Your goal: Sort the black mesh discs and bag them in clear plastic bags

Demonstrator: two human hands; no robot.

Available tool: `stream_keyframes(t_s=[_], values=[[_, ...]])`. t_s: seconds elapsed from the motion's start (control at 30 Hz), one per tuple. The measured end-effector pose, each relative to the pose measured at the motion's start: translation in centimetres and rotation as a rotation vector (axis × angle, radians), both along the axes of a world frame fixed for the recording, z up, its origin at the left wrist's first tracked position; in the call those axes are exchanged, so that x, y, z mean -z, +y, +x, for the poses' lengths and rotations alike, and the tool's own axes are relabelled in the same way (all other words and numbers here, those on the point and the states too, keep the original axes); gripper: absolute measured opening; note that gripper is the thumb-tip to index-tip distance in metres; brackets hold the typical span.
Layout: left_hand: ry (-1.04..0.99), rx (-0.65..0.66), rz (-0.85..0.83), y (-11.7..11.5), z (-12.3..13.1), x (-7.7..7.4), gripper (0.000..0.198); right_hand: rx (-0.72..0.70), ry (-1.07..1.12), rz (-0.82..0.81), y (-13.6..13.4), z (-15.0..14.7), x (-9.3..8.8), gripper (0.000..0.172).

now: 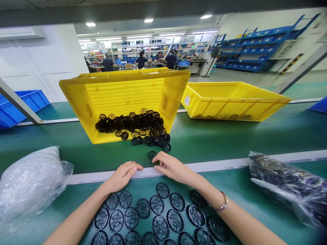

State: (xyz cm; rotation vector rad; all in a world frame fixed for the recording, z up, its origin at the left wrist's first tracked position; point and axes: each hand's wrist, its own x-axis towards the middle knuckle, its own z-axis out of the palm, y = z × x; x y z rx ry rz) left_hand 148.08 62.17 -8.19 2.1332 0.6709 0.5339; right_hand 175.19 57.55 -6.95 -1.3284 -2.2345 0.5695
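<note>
In the head view, the right hand (pixel 175 169) reaches over a pale rail (pixel 219 164), its index finger at a single black spoked disc (pixel 151 155) that sits on the green surface (pixel 204 137) just beyond. Its fingers are curled, and I cannot tell whether they pinch the disc or merely touch it. A bracelet (pixel 224 201) circles the right wrist. The left hand (pixel 124 174) rests palm down on the rail, fingers extended and gripping nothing.

Beyond the hands, a yellow bin (pixel 125 95) is tipped on its side with its opening towards the person. A heap of black discs (pixel 133 123) fills its lower part and spills over the edge onto the green surface, near the single disc. On the near side of the rail, between the forearms, more discs (pixel 160 227) lie flat and spread out in loose rows.

A clear bag of whitish contents (pixel 28 187) lies at the left, and a clear bag of dark contents (pixel 288 187) at the right. A second yellow bin (pixel 237 103) stands upright to the right of the tipped one, with a blue bin (pixel 33 103) at far left. In the background, people (pixel 141 61) sit at workbenches beside blue shelving (pixel 251 49)
</note>
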Motion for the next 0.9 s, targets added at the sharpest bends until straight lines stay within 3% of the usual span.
stream_keyframes(t_s=[0.1,0.2,0.27,0.37,0.5,0.67,0.8,0.9], values=[[0.0,0.0,0.009,0.0,0.0,0.0,0.047,0.072,-0.105,0.189,1.4,0.1,1.4,0.032],[-0.005,-0.004,0.009,0.0,0.0,0.0,0.047,0.037,-0.149,0.2,2.3,0.4,2.1,0.024],[-0.007,-0.004,0.008,0.1,-0.1,0.0,0.047,0.098,-0.084,0.168,2.3,0.5,2.0,0.02],[-0.007,-0.005,0.007,0.1,-0.1,0.1,0.047,0.175,0.163,-0.03,1.6,0.3,1.2,0.023],[0.001,-0.006,0.011,0.1,0.0,0.1,0.049,0.006,0.337,-0.38,0.4,-0.8,0.4,0.028],[0.001,-0.01,0.011,0.0,0.0,0.1,0.05,-0.083,0.111,-0.212,-1.0,-2.4,0.2,0.014],[0.007,-0.01,0.011,0.0,0.1,-0.1,0.05,-0.202,0.072,-0.241,-1.1,-2.4,-0.2,0.017],[0.006,-0.009,0.009,0.0,0.0,-0.1,0.049,-0.041,0.064,-0.088,-0.1,-1.0,0.0,0.022]])
